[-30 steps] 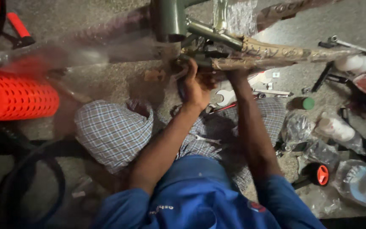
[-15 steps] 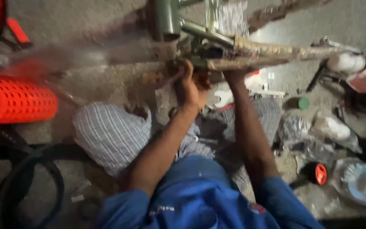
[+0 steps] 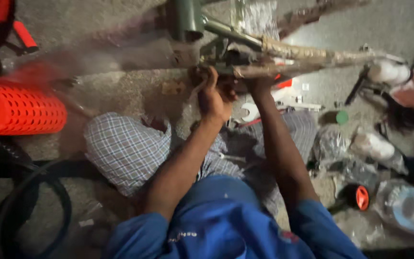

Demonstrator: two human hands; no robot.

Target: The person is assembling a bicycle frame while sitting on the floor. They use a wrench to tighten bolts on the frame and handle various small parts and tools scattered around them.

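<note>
A green bicycle frame (image 3: 188, 19) with paper-wrapped tubes (image 3: 307, 52) hangs over my lap, above the concrete floor. My left hand (image 3: 212, 98) is raised to the underside of the frame's junction, fingers curled around a small part or tool I cannot make out. My right hand (image 3: 257, 84) reaches up beside it and its fingers are hidden behind the wrapped tube. I sit cross-legged in checked trousers (image 3: 125, 148) and a blue shirt.
An orange perforated basket (image 3: 17, 109) lies at the left, a black tyre (image 3: 29, 211) below it. Spanners (image 3: 252, 112), a green cap (image 3: 342, 117), plastic-wrapped parts (image 3: 374, 146), a small black and orange wheel (image 3: 358, 196) and a clear bag (image 3: 408, 208) lie at the right.
The view has shifted slightly and the frame sits a little lower in view. My left hand has moved a bit under the junction; both hands stay at the frame.
</note>
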